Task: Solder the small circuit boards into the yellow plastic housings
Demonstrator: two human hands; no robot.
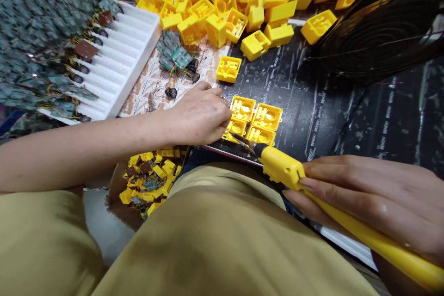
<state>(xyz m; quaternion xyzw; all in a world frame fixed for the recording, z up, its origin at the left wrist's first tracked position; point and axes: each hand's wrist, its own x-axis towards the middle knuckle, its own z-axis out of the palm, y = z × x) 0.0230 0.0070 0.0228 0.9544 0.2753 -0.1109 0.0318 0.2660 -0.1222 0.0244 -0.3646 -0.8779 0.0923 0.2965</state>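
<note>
Four small open yellow plastic cases (268,116) sit close together on the black bench in two rows. My left hand (204,113) is at their left side, its fingers curled closed by the lower-left case (237,127); what the fingertips pinch is hidden. From the lower right, my right hand (374,199) grips a long yellow hand tool (282,164) with a dark, tapered tip. That tip points left and reaches the lower-left case near my left fingertips; whether it touches cannot be made out. A single open case (229,69) lies just beyond my left hand.
Many yellow cases (215,27) are heaped at the back. Green circuit boards with wires fill a white ribbed foam tray (128,51) at left; a small cluster of boards (175,55) lies beside it. A dark fan (374,32) stands right. Below, a cardboard box (116,194) holds yellow parts.
</note>
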